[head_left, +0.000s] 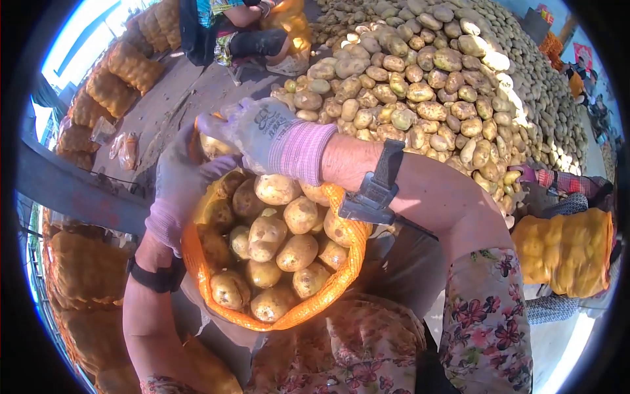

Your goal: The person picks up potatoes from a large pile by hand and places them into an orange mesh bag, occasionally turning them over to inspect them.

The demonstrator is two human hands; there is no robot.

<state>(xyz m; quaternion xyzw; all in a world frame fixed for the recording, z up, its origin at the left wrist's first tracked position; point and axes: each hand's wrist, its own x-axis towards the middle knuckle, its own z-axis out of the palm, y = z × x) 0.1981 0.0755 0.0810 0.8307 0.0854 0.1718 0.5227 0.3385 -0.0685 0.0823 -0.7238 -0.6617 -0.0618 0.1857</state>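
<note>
An orange mesh bag (357, 253) stands between the person's legs, its mouth open and full of potatoes (268, 238). Both hands wear pale grey gloves with purple-pink cuffs and meet at the bag's far left rim. My left hand (178, 172) is closed round the outer side of that rim, its thumb over the inside. My right hand (259, 131) reaches across from the right, its curled fingers pinching the rim's upper edge. One potato (214, 146) shows between the hands, against the mesh. The fingertips are partly hidden.
A large potato heap (426, 85) rises ahead and right. Filled mesh bags (88, 266) line the left, beside a grey metal bar (79, 187). Another person (252, 39) sits ahead with a bag. At the right, a co-worker's gloved hand (525, 173) touches the heap above a full bag (561, 253).
</note>
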